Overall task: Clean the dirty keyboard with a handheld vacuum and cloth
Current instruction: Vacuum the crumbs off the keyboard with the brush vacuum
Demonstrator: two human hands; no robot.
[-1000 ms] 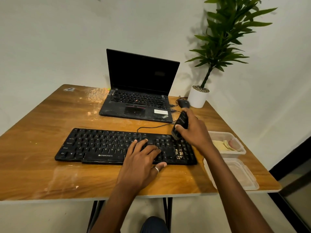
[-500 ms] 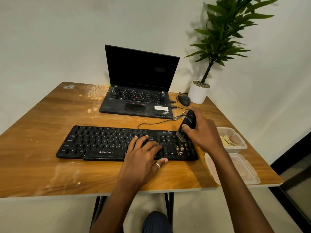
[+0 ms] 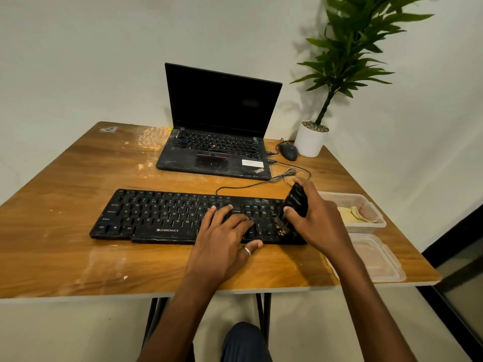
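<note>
Black keyboard flat, crumbs under tilted black vacuum

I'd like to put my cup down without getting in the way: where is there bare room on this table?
The table is bare left of the laptop, behind the keyboard, and along the near edge left of the left hand. The right side is crowded: right hand with handheld vacuum, plastic containers, cable, mouse, plant pot.

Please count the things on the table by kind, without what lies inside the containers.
Keyboard: 1
Laptop: 1
Mouse: 1
Handheld vacuum, held in the right hand: 1
Potted plant: 1
Plastic containers: 2, far container and near container
Total: 7
</note>
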